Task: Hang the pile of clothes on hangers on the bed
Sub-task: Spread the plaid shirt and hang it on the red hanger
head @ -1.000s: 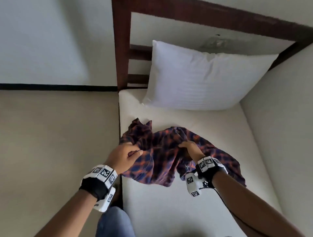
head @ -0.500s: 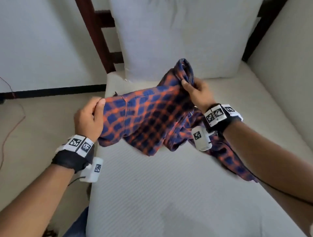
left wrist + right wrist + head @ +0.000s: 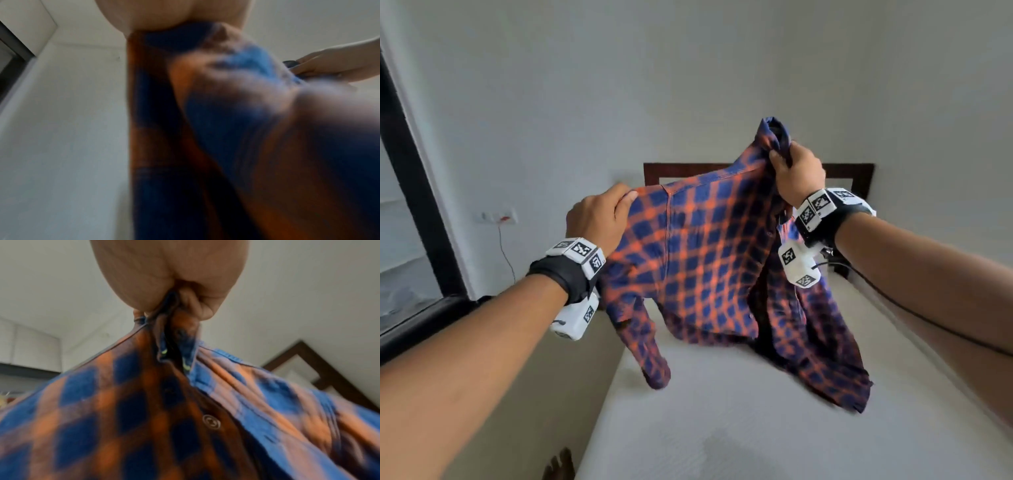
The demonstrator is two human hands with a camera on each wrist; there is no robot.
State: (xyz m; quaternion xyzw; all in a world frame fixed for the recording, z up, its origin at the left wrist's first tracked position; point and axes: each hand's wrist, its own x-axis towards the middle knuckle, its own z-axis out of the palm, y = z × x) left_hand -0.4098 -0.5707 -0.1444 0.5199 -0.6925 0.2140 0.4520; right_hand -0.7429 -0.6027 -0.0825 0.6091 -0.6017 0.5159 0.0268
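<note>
An orange-and-blue plaid shirt (image 3: 709, 260) hangs in the air above the white bed (image 3: 722, 428). My left hand (image 3: 602, 212) pinches its shoulder seam at the left. My right hand (image 3: 796, 171) grips the bunched collar higher up at the right. A sleeve (image 3: 650, 353) dangles down to the mattress, and the open front panel (image 3: 825, 359) trails lower right. The right wrist view shows my right hand (image 3: 174, 293) clenched round the collar of the shirt (image 3: 144, 410), buttons visible. The left wrist view is blurred with the shirt (image 3: 226, 146) close up. No hanger is in view.
A dark wooden headboard (image 3: 852, 174) stands behind the shirt against the white wall. A dark window frame (image 3: 417, 192) is at the left, with a wall socket (image 3: 500, 217) and a thin cable beside it. Beige floor lies left of the bed.
Both hands have lifted the shirt off the mattress and raised it high, spreading it out. My head has tilted up, so the pillow is hidden behind the shirt.
</note>
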